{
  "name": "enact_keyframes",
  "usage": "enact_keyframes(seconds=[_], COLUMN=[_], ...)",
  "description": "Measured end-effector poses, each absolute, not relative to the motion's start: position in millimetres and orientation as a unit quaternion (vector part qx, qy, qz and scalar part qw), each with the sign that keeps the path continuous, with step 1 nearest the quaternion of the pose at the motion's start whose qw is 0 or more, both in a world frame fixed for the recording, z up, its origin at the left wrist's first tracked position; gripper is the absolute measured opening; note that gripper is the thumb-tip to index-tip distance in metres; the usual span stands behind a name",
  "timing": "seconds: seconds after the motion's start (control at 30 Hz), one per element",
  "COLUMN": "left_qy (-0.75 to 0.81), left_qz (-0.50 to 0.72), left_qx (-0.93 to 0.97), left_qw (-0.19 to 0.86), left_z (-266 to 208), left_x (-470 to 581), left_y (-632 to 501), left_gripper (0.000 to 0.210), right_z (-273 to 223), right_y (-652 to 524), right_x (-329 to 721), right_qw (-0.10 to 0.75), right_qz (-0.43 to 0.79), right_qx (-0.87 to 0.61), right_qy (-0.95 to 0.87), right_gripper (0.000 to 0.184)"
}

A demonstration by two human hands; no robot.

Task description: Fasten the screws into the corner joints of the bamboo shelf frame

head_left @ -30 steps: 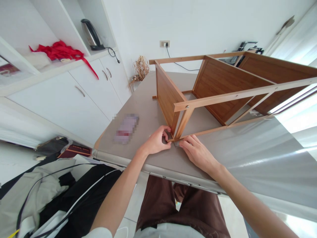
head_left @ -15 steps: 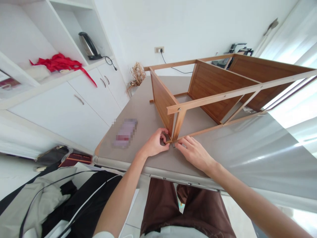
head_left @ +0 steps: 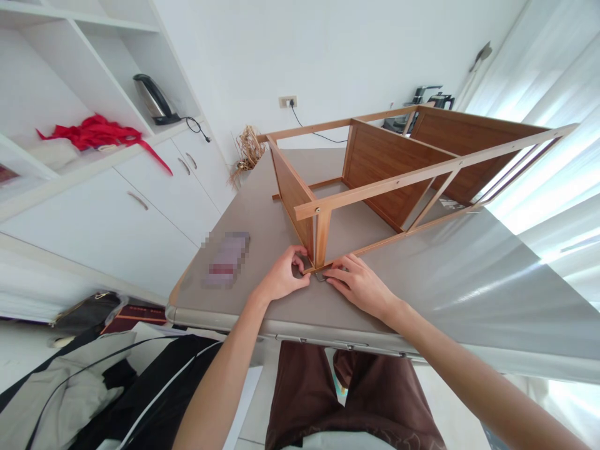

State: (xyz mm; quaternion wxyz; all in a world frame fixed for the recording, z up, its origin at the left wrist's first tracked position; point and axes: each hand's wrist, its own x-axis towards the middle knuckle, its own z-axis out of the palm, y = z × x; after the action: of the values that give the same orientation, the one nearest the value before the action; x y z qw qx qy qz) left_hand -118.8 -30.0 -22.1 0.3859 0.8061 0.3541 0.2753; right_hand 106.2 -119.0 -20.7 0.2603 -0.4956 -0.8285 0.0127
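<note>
A brown wooden shelf rack [head_left: 398, 181] lies on its side on the grey table [head_left: 422, 287]. My left hand [head_left: 284, 276] is closed around the near end of its bottom rail, thumb in front and fingers behind. Just right of it, my right hand [head_left: 360, 282] pinches a small bent metal hex key [head_left: 320, 276]. The key's other end meets the rail below the corner post, where the joint itself is hidden. A bolt head [head_left: 317, 210] shows on the upper rail above.
A blurred pinkish flat item [head_left: 227, 259] lies left on the table. Dried plants [head_left: 248, 150] stand at the far left corner. White cabinets hold a kettle [head_left: 155, 100] and red ribbon [head_left: 100, 134]. Clothes and a bag [head_left: 87, 309] lie lower left.
The whole view has shifted, so the rack appears farther left. The hex key shows more of its bend, and my right fingers have changed position on it. My left hand keeps its hold.
</note>
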Motion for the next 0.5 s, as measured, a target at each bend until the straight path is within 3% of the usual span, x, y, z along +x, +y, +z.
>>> enact_keyframes(seconds=[0.5], left_qy=[0.349], left_qz=[0.273], left_qx=[0.803], left_qw=[0.398], left_z=[-24.8], left_x=[-118.7], left_y=[-28.7], left_gripper=[0.047], right_z=[-18.1], right_y=[-120.0], right_x=[100.0], right_qw=[0.263], right_qz=[0.032], right_qx=[-0.466], right_qy=[-0.844], right_gripper=[0.022])
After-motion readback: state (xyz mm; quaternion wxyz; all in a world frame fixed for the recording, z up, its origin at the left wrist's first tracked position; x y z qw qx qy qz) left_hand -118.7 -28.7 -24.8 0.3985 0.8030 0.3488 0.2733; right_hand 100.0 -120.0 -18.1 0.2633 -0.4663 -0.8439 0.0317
